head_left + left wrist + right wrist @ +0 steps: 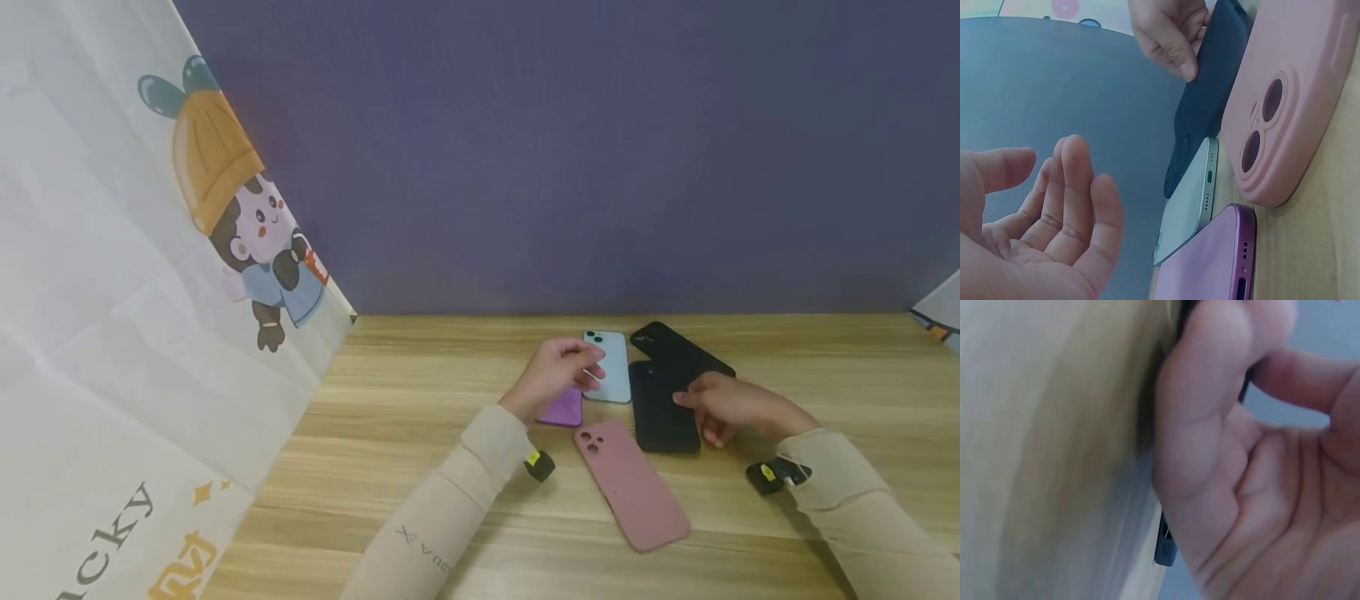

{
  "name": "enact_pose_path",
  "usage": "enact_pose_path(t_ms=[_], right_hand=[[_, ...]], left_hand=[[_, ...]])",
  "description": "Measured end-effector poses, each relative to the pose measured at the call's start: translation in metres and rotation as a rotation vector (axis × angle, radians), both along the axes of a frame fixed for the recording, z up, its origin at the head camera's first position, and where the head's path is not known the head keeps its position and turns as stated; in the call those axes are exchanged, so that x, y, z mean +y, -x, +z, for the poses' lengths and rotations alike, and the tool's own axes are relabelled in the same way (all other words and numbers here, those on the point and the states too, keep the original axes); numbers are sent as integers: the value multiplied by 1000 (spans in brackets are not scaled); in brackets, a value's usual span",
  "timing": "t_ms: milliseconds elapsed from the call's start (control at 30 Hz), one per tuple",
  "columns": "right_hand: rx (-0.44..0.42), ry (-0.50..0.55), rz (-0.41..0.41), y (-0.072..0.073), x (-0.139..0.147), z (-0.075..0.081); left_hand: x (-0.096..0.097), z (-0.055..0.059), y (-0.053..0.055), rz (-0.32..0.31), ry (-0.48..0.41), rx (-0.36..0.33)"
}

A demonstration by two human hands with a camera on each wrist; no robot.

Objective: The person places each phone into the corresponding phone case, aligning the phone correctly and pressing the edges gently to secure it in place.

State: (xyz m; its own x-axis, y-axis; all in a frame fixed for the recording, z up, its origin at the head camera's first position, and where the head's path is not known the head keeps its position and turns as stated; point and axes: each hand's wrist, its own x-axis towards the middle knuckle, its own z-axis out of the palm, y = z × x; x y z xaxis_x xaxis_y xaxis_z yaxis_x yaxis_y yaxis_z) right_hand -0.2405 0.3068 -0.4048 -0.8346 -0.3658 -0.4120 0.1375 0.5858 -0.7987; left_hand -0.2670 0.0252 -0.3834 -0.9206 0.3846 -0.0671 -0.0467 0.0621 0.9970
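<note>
My right hand (723,407) pinches the right edge of the nearer black phone (660,412), thumb on its upper face. In the left wrist view, that thumb lies on the dark phone (1207,87); the fingers behind it are partly hidden. My left hand (564,371) hovers over the light blue phone (617,375) and the purple phone (564,410). Its fingers (1075,181) are loosely bent, with nothing between them and the thumb. The purple phone is partly hidden under this hand. Nearer to me lies a pink phone case (633,487) with round camera holes.
A second black phone (678,350) lies slanted at the back, overlapping the nearer black one in view. The wooden table (405,467) ends at a dark blue wall panel (562,167). A white sheet with a cartoon figure (255,217) hangs on the left.
</note>
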Motion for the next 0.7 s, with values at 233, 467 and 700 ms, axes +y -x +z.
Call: enact_pose_path(t_ms=[233,467,700], right_hand=[[-17,-16,54,2,3,1],[19,-64,-14,7,4,2],[44,-78,-51,13,13,3]], left_hand=[[1,-2,1,-4,14,4],[2,-3,3,-9,24,5],[3,-4,5,-8,35,24]])
